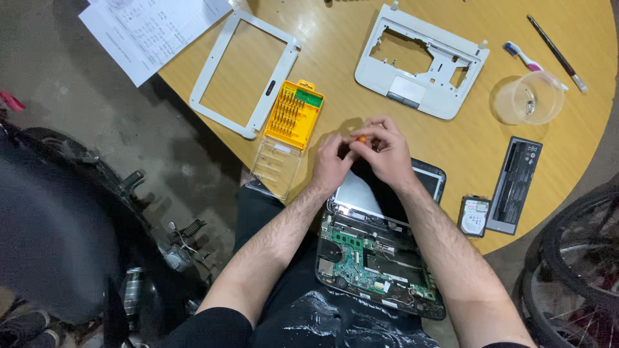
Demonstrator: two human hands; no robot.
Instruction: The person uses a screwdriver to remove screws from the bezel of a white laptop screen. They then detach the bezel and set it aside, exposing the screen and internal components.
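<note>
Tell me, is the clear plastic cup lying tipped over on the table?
No, the clear plastic cup stands upright on the round wooden table, its open mouth up, beside the toothbrush.

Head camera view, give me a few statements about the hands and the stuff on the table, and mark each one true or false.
1. Both hands, left hand and right hand, meet at a small orange tool. True.
2. The opened laptop lies on the table. False: it rests on the person's lap.
3. The yellow bit case is open. True.
4. The clear cup is tipped over. False: it stands upright.
</note>
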